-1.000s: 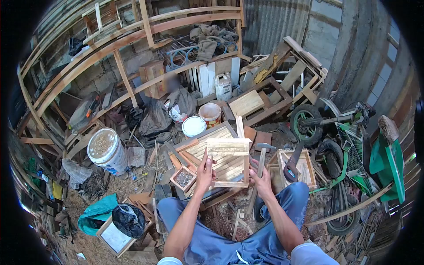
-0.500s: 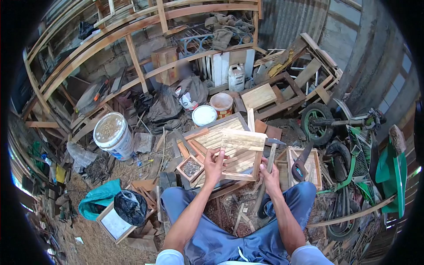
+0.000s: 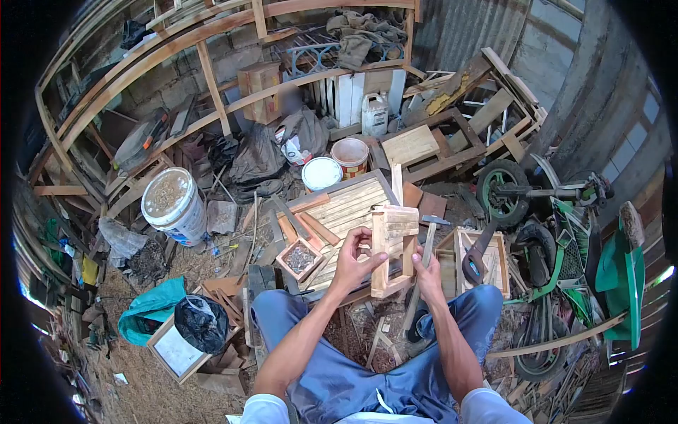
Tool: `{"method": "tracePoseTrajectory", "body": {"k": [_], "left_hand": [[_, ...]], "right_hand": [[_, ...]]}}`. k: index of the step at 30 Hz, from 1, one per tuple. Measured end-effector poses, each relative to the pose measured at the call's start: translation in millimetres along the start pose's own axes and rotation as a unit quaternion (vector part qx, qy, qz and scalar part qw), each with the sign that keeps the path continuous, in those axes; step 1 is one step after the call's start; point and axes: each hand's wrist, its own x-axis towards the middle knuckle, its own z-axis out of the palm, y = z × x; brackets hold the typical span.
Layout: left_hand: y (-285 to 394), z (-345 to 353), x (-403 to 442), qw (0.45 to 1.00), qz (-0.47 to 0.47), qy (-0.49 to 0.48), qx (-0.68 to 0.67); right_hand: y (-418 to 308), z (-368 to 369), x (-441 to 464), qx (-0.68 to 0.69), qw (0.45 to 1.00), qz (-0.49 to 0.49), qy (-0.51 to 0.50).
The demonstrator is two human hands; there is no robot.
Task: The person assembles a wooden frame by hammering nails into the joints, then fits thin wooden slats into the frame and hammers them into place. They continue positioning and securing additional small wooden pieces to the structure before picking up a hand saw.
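Observation:
A small wooden frame with slats across part of it [image 3: 379,261] is held up in front of my knees, its narrow side turned towards me. My left hand [image 3: 355,263] grips its left side, thumb on the near edge. My right hand [image 3: 428,277] is closed on the right side, near the lower corner. Just behind the right hand a hammer [image 3: 435,220] shows its head, its handle running down past the fingers; whether they touch it I cannot tell. Beneath the frame lies a larger slatted wooden panel [image 3: 346,205]. A small wooden box of nails [image 3: 299,258] sits on its left part.
A handsaw [image 3: 474,263] rests on a wooden box frame [image 3: 496,272] at right, beside a green motorbike [image 3: 551,261]. Buckets [image 3: 173,205] stand left and behind. A crate with a black bag [image 3: 201,325] is at lower left. Wood scraps cover the ground.
The wooden frame has been turned from its broad slatted face to show its narrow side. My left hand has moved slightly right and down with it. The view has shifted a little.

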Motion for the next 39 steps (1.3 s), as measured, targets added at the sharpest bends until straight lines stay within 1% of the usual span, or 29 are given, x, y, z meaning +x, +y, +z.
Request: {"method": "tracePoseTrajectory", "body": {"k": [3, 10, 12, 16, 21, 24, 27, 33, 39], "left_hand": [[1.7, 1.5, -2.7, 1.0, -0.007, -0.014, 0.022], [-3.4, 0.7, -0.9, 0.999, 0.018, 0.0, 0.035], [-2.5, 1.2, -2.5, 0.999, 0.024, -0.001, 0.048], [4.1, 4.0, -3.9, 0.994, 0.047, -0.009, 0.095], [7.6, 3.7, -3.8, 0.987, 0.069, -0.018, 0.143], [5.4, 3.4, -1.2, 0.978, 0.115, -0.029, 0.174], [8.7, 2.6, -0.3, 0.973, 0.121, -0.036, 0.191], [20.5, -0.5, 1.4, 0.965, 0.094, -0.054, 0.238], [23.2, -2.3, -0.5, 0.966, 0.073, -0.07, 0.237]], "right_hand": [[-4.7, 1.6, -2.2, -0.007, 1.0, 0.007, -0.001], [-2.4, 0.3, -1.1, -0.001, 0.999, 0.03, -0.023], [-0.3, -0.3, -0.3, -0.024, 0.999, 0.024, -0.025], [1.9, 0.1, -2.5, -0.056, 0.998, 0.026, -0.011], [1.6, 0.6, -2.5, -0.065, 0.997, 0.032, -0.017], [4.7, 0.0, -2.8, -0.086, 0.996, 0.033, -0.016], [4.5, 0.6, -4.8, -0.109, 0.993, 0.029, -0.019], [8.4, 1.5, -3.7, -0.113, 0.993, 0.029, -0.024], [7.9, 1.1, -3.7, -0.108, 0.993, 0.032, -0.023]]}}
